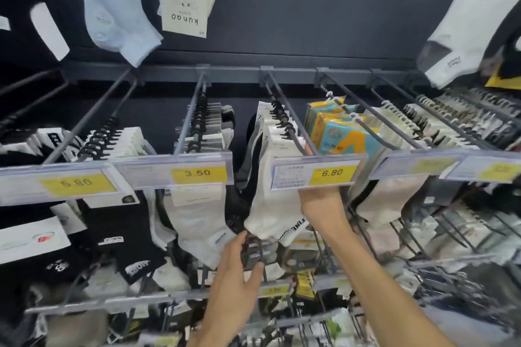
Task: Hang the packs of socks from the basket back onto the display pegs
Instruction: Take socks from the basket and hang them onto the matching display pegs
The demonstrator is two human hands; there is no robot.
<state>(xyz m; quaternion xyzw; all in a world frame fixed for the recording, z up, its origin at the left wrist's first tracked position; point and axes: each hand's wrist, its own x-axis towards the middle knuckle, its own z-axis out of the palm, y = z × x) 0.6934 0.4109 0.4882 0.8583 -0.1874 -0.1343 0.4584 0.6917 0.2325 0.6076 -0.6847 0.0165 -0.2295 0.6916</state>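
- Three price tags read clearly along the middle rail: the 5.80 tag point(77, 183), the 3.50 tag point(198, 173) and the 6.80 tag point(332, 172). Those further right are too blurred to read.
- The left hand point(239, 265) pinches a dark grey pack point(252, 251) between thumb and curled fingers, just under the toe of the white sock pack point(270, 205). It is blurred, and is probably a sock pack on a lower rail.
- The white sock pack hangs from the peg point(284, 121) behind the 6.80 tag, frontmost in its row.
- The right hand point(321, 203) reaches up behind that tag. Its fingers are hidden, so its grip cannot be told.
- Risk: with two hands crowding one peg, a downward tug could slip the front hook off the tip, or a wrist could knock the tag.
- At least two yellow-and-blue packs point(338, 135) hang on the next peg.
- The basket is out of view.
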